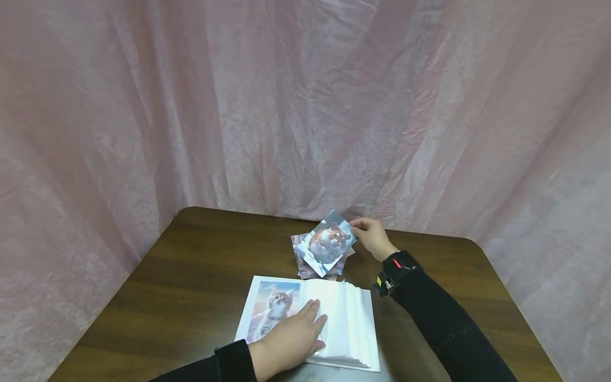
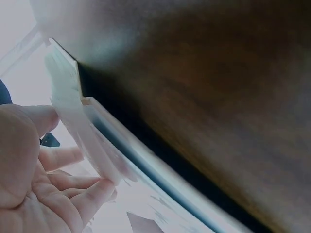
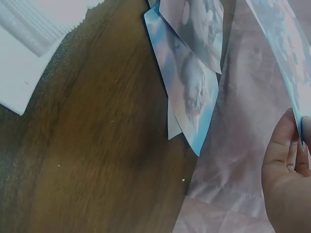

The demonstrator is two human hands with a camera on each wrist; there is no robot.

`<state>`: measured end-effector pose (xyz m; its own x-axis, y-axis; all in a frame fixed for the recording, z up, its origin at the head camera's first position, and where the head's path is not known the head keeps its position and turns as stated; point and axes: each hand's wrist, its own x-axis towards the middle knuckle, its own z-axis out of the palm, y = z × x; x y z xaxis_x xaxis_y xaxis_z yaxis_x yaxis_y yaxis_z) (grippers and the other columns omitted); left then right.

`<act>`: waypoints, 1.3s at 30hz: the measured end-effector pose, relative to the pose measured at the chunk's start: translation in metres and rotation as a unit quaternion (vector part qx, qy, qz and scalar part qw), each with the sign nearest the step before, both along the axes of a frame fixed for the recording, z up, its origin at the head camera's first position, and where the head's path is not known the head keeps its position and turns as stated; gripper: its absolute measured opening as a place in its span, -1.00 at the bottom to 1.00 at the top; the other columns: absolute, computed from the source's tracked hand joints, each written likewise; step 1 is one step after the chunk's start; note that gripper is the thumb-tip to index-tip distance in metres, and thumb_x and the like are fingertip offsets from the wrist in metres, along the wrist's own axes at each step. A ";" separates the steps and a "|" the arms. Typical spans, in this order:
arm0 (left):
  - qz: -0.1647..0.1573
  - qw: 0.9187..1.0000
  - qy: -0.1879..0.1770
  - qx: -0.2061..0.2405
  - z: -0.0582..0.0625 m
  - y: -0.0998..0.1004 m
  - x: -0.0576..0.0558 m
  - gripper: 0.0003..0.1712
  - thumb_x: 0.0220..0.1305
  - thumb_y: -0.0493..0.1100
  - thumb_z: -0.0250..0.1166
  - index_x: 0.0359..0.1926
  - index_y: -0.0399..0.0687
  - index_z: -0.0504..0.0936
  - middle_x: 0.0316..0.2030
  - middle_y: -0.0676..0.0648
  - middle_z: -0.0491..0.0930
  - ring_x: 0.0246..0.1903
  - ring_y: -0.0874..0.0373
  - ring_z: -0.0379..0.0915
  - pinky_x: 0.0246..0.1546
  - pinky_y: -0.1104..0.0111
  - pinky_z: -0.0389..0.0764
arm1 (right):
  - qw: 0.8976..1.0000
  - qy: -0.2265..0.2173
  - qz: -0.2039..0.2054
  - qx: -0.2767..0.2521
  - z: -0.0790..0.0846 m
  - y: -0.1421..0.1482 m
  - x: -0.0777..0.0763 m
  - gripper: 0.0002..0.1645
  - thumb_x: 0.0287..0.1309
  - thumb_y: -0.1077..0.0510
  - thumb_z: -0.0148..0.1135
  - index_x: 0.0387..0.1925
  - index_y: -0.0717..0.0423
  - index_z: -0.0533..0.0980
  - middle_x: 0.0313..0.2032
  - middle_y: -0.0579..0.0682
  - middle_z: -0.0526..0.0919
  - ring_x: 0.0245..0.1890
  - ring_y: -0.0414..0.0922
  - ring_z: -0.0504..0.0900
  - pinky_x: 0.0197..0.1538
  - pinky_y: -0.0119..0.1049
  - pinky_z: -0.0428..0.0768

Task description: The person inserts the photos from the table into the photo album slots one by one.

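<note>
My right hand pinches the right edge of a picture card that shows a round hamster on pale blue. The card is raised and tilted over a loose pile of picture cards on the table. In the right wrist view the thumb and fingers grip the card near its end. Nearer the front lies an open photo album with white pages. A kitten picture fills its left page. My left hand rests across the middle fold, fingers extended onto the right-hand page.
The album and cards lie on a dark brown wooden table with rounded far corners. Behind its back edge hangs a pink curtain. A fanned stack of pages forms the album's right side.
</note>
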<state>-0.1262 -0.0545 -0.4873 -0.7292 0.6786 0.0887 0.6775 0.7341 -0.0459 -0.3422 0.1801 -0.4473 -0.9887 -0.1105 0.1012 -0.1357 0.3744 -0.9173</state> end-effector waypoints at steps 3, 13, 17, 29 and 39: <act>-0.001 1.000 0.001 -0.004 0.002 0.000 0.000 -0.39 0.40 0.16 0.22 0.29 -0.12 0.54 0.33 -0.29 0.40 0.36 -0.10 0.31 0.17 0.35 0.52 | 1.000 -0.005 0.002 -0.015 -0.003 0.000 0.000 -0.79 0.33 0.39 0.18 -0.05 0.41 0.61 -0.22 0.10 0.69 -0.32 -0.20 0.60 -0.01 0.02 0.66; 0.003 1.000 -0.007 0.004 0.002 -0.002 -0.001 -0.38 0.38 0.17 0.25 0.29 -0.10 0.54 0.33 -0.28 0.40 0.35 -0.09 0.32 0.09 0.36 0.58 | 0.999 -0.037 0.022 -0.025 -0.006 -0.003 0.002 -0.75 0.36 0.38 0.16 0.00 0.44 0.58 -0.14 0.18 0.65 -0.28 -0.16 0.63 -0.03 -0.13 0.68; 0.003 1.000 -0.005 0.005 0.002 -0.002 -0.001 -0.38 0.37 0.17 0.25 0.28 -0.09 0.55 0.33 -0.27 0.41 0.35 -0.09 0.33 0.09 0.37 0.58 | 0.999 -0.046 0.024 -0.016 -0.008 -0.003 0.003 -0.75 0.36 0.36 0.17 0.00 0.41 0.58 -0.10 0.20 0.64 -0.25 -0.13 0.62 0.05 -0.01 0.64; 0.001 1.000 0.003 0.008 0.000 0.001 0.002 -0.40 0.37 0.15 0.26 0.27 -0.12 0.55 0.32 -0.28 0.42 0.34 -0.09 0.34 0.12 0.37 0.56 | 0.997 -0.050 0.049 0.033 -0.016 0.001 0.006 -0.75 0.33 0.37 0.19 -0.01 0.42 0.59 -0.13 0.19 0.66 -0.21 -0.10 0.62 -0.02 -0.10 0.67; 0.003 1.000 -0.012 0.005 0.002 0.002 0.002 -0.38 0.38 0.16 0.25 0.31 -0.09 0.53 0.33 -0.29 0.40 0.35 -0.11 0.32 0.15 0.33 0.54 | 0.988 -0.042 0.084 0.127 -0.007 0.014 0.003 -0.74 0.35 0.32 0.20 0.02 0.29 0.63 0.02 0.20 0.63 -0.04 0.03 0.62 0.01 -0.07 0.65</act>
